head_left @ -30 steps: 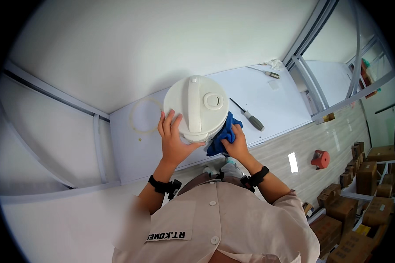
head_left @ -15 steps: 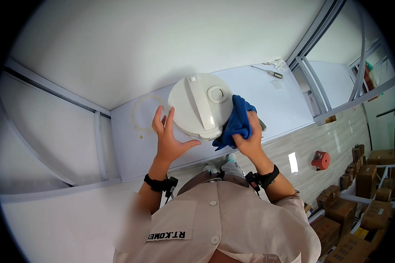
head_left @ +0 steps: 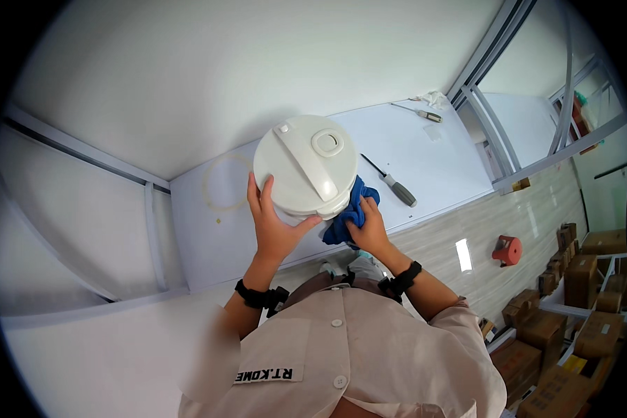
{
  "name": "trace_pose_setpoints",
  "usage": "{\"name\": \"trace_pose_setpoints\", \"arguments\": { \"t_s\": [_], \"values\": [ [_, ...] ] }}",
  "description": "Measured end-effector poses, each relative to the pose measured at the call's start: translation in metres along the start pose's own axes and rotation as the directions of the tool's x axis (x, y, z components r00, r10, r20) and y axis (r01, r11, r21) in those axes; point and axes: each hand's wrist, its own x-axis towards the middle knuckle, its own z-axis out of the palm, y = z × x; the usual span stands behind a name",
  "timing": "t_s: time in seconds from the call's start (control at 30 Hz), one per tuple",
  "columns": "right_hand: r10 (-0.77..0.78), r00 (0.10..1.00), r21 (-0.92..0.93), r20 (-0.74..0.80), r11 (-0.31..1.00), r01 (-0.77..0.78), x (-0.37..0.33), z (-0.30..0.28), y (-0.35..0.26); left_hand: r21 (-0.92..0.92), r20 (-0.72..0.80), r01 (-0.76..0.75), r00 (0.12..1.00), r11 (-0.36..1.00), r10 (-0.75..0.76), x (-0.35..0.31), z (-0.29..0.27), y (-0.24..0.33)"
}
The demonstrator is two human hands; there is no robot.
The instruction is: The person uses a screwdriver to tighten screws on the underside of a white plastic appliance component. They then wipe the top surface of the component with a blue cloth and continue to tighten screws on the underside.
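Observation:
A round white rice cooker [head_left: 282, 161] stands on the white worktable, with a raised handle bar across its lid and a round steam vent. My left hand [head_left: 275, 226] is curved around its near left side, fingers along the edge and thumb at the front. In my right hand [head_left: 370, 226] is a bunched blue cloth [head_left: 338, 231], pressed against the cooker's near right side. Part of the cloth is hidden behind my fingers.
A screwdriver with a grey handle [head_left: 400, 191] lies right of the cooker. Another screwdriver [head_left: 428, 115] lies at the far right near a crumpled white wad [head_left: 435, 99]. Yellowish ring marks [head_left: 207, 184] show on the tabletop. On the floor are a red stool [head_left: 508, 251] and cardboard boxes [head_left: 579, 285].
The rice cooker has turned counterclockwise and shifted slightly left. My right hand has moved the cloth left and nearer, uncovering the grey-handled screwdriver. My left hand has closed in on the cooker's side.

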Motion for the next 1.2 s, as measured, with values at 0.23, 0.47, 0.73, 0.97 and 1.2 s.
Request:
{"name": "trace_pose_setpoints", "arguments": {
  "t_s": [0.23, 0.47, 0.73, 0.97, 1.2],
  "values": [
    [0.068, 0.979, 0.284, -0.195, 0.959, -0.01, 0.015, -0.035, -0.03, -0.064, 0.019, 0.039, 0.999, 0.997, -0.038, -0.014, -0.016, -0.024],
    [-0.403, 0.91, -0.02, -0.102, 0.915, 0.403, -0.002, -0.045, -0.068, -0.034, 0.065, -0.112, 0.991, 0.993, 0.114, 0.007, -0.018, -0.023],
    [-0.399, 0.915, -0.13, -0.059, 0.912, 0.389, -0.01, -0.018, -0.032, -0.049, -0.001, -0.028, 1.0, 0.998, 0.028, -0.001, -0.011, -0.017],
    [-0.174, 0.98, 0.045, -0.098, 0.983, 0.179, -0.006, -0.008, -0.001, 0.121, 0.003, -0.088, 0.996, 0.989, 0.089, -0.011, -0.018, -0.009],
    [-0.507, 0.821, -0.078, -0.264, 0.859, 0.505, 0.016, -0.04, -0.054, 0.056, -0.082, -0.037, 0.996, 0.998, 0.041, -0.009, -0.021, -0.011]
  ]
}}
